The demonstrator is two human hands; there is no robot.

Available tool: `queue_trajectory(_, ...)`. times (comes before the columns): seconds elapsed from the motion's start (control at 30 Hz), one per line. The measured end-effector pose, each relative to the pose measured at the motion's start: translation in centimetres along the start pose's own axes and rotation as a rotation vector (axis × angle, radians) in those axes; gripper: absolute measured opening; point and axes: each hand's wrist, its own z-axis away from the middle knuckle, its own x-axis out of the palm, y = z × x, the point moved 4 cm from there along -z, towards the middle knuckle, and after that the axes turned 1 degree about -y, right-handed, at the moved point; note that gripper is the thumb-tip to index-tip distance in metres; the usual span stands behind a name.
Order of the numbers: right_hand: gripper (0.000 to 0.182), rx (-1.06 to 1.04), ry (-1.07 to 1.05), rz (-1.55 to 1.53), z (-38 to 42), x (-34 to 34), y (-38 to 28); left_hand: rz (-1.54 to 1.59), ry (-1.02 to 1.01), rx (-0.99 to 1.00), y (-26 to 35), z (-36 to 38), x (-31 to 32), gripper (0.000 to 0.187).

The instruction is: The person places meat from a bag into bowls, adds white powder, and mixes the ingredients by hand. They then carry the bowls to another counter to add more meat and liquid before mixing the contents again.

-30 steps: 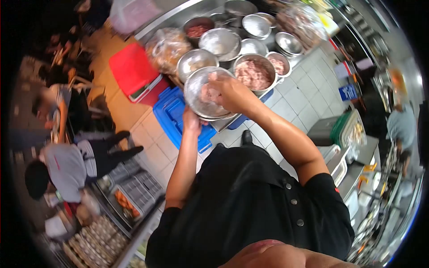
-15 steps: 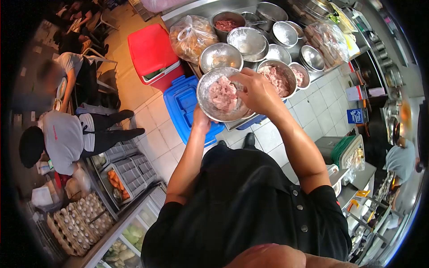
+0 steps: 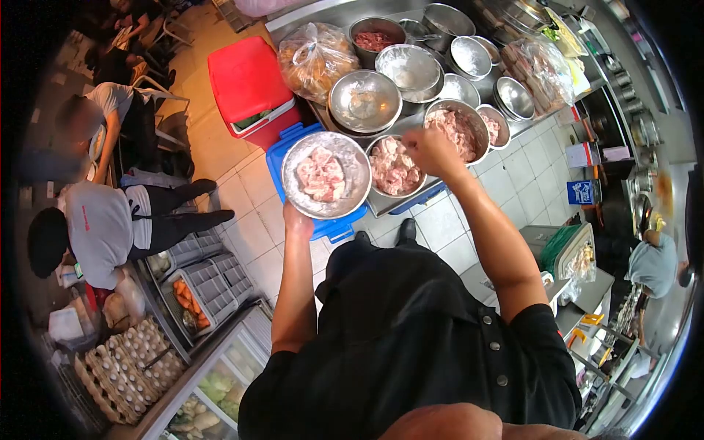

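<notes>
A metal bowl (image 3: 325, 176) of pink meat is held up from below by the left hand (image 3: 296, 218), its fingers hidden under it. The right hand (image 3: 431, 150), fingers bunched together, is kept over a second meat bowl (image 3: 394, 166) on the worktop (image 3: 389, 205) at the middle; more meat is likely to be picked next, with a soft pinch

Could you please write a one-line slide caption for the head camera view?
Left hand holds up a steel bowl of raw meat while the right hand reaches over meat-filled bowls on the counter.

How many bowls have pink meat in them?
4 that I can see: the held bowl in the left hand, the counter bowl beside it, the big bowl behind, and the small bowl. Stacked bowls may hide more.
</notes>
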Motion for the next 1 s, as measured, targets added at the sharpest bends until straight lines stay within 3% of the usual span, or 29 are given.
queue_trajectory(0.07, 0.029, 0.0, -0.123, 0.176, 0.9, 5.0, 2.3, -0.059, -0.075, -0.021, 1.2, 1.0, -0.3, 0.04)
queue_trajectory(0.13, 0.028, -0.137, 0.048, 0.073, 1.5, 9.7, 4.5, -0.044, -0.023, 0.037, 0.8, 0.6, -1.3, 0.039)
queue_trajectory(0.27, 0.023, -0.057, 0.025, 0.072, -0.5, 10.0, 7.2, -0.038, 0.028, -0.027, 0.4, 1.2, -1.3, 0.033)
queue_trajectory(0.4, 0.015, 0.137, -0.069, -0.141, -0.8, 3.9, 3.6, -0.056, -0.032, -0.038, 0.8, 1.9, -0.6, 0.031)
queue_trajectory(0.43, 0.013, 0.076, -0.012, -0.344, -0.9, 3.8, 3.6, -0.065, -0.044, -0.041, 0.8, 2.0, -0.5, 0.031)
queue_trajectory(0.47, 0.013, 0.074, -0.016, -0.344, -0.8, 3.2, 3.4, -0.073, -0.056, -0.044, 0.9, 2.1, -0.3, 0.031)
queue_trajectory(0.53, 0.012, 0.178, -0.024, -0.689, 0.4, -0.7, -1.3, -0.084, -0.085, -0.044, 0.5, 2.0, -0.3, 0.033)
queue_trajectory(0.6, 0.012, 0.066, 0.022, -0.866, 1.4, -1.8, -5.8, -0.085, -0.09, -0.051, 0.0, 1.9, 0.1, 0.035)
queue_trajectory(0.67, 0.012, -0.055, -0.08, -0.656, 2.2, -1.4, -9.2, -0.111, -0.133, -0.07, -0.5, 1.7, 0.7, 0.036)
queue_trajectory(0.7, 0.015, -0.121, -0.132, -0.252, 2.8, -2.3, -10.7, -0.119, -0.139, -0.08, -0.7, 1.6, 1.0, 0.037)
queue_trajectory(0.8, 0.023, -0.12, 0.068, -0.078, 3.0, -2.1, -10.8, -0.126, -0.172, -0.095, -1.2, 1.6, 1.9, 0.038)
queue_trajectory(0.87, 0.02, -0.12, 0.058, -0.097, 3.1, -1.0, -10.9, -0.117, -0.223, -0.106, -1.6, 1.6, 2.3, 0.039)
queue_trajectory(0.93, 0.018, -0.186, -0.149, 0.123, 3.0, 4.5, -9.6, 0.01, -0.161, -0.107, -2.3, 1.7, 2.9, 0.04)
queue_trajectory(1.0, 0.018, -0.222, -0.286, 0.216, 3.8, 4.8, -11.2, -0.008, -0.244, -0.118, -2.6, 2.0, 3.6, 0.042)
